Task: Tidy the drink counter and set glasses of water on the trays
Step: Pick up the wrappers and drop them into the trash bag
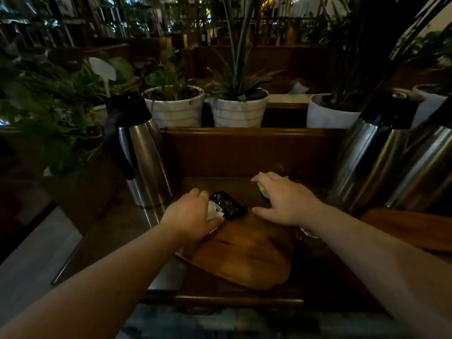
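Clearing stage; no glasses in view. Left hand (193, 214) fingers pinch crumpled white paper scrap (213, 211) beside small glossy black packet (228, 205) at far edge of oval brown wooden tray (247, 255) on dark desk (318, 272). Right hand (286, 199) spread flat over yellow-green wrapper (261, 189) near desk's back edge, not yet closed. Advice: gather all scraps before lifting; mind steel flasks (144, 157) either side.

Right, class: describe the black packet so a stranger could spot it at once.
Find the wooden tray on the counter between the steel jugs. At its far edge, beside the left hand, lies the black packet: shiny and crinkled, unlike the white paper touching it.
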